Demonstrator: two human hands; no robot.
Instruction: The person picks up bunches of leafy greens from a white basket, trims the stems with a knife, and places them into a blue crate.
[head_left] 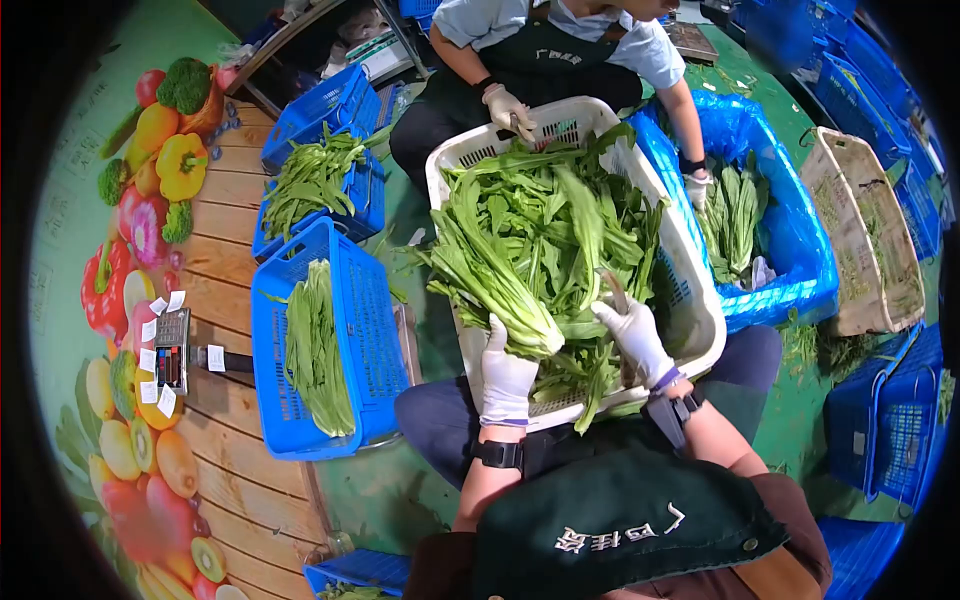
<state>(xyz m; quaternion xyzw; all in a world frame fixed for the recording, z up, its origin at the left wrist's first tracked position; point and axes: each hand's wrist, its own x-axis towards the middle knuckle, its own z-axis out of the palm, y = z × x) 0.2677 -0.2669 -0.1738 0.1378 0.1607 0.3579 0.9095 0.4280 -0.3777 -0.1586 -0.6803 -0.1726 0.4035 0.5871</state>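
Observation:
My left hand (505,378), in a white glove, grips the stem end of a bunch of leafy greens (495,275) that lies across a white basket (700,300) on my lap. My right hand (636,338), also gloved, holds a small knife (614,292) by the cut stems. The basket is heaped with more loose greens (590,225).
Across from me sits a person whose gloved hand (505,105) holds the basket's far rim; the other hand (697,186) reaches into a blue-lined bin of greens (790,240). Blue crates with greens (320,350) stand at left, near a scale display (172,350). Woven basket (865,230) at right.

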